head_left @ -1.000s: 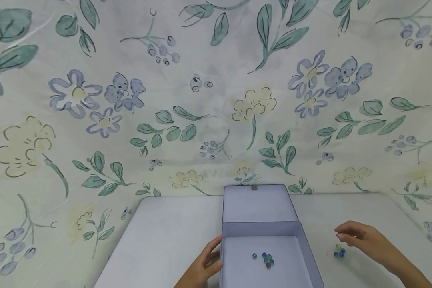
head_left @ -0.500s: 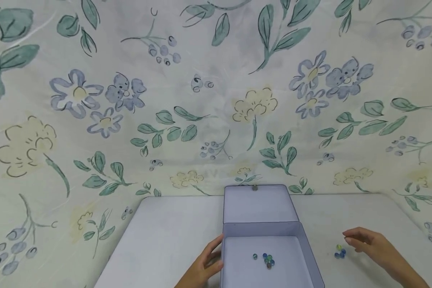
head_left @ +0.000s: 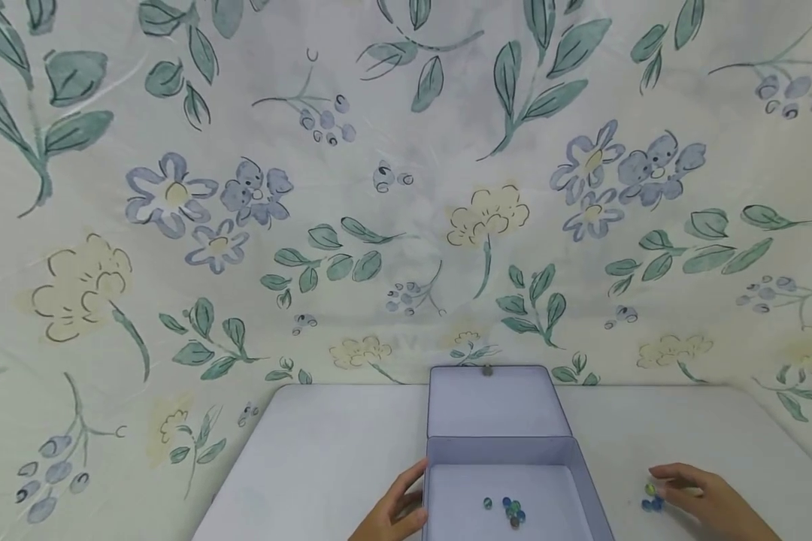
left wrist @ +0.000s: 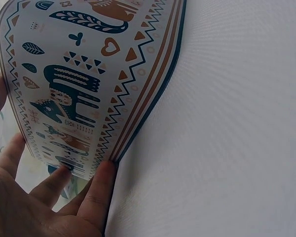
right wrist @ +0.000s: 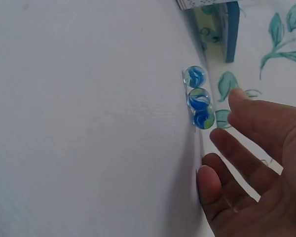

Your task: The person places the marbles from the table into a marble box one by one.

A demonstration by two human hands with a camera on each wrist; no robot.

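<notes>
Head view shows an open tin box (head_left: 507, 458) standing on the white bench (head_left: 325, 466), its hinged lid (head_left: 495, 400) tipped back toward the flowered cloth (head_left: 352, 188) that hangs behind. The left hand (head_left: 395, 515) rests against the box's left wall, fingers (left wrist: 96, 190) straight and flat on the printed side; I judge this braces the light tin so it does not slide. In the left wrist view that wall carries a folk pattern of animals, hearts and zigzags in dark blue and orange on a smooth, glossy surface with rounded corners. Inside the box, a small cluster of glass marbles (head_left: 510, 509) lies on the pale floor, near the front.

The right hand (head_left: 707, 497) hovers over a second group, three loose marbles (right wrist: 198, 103), which sit on the bench well to the right of the box. Its fingers (right wrist: 251, 121) are spread and relaxed, holding nothing, tips just beside the marbles. These are round, clear glass with blue and green swirls, touching each other in a short row; such smooth balls would roll easily.
</notes>
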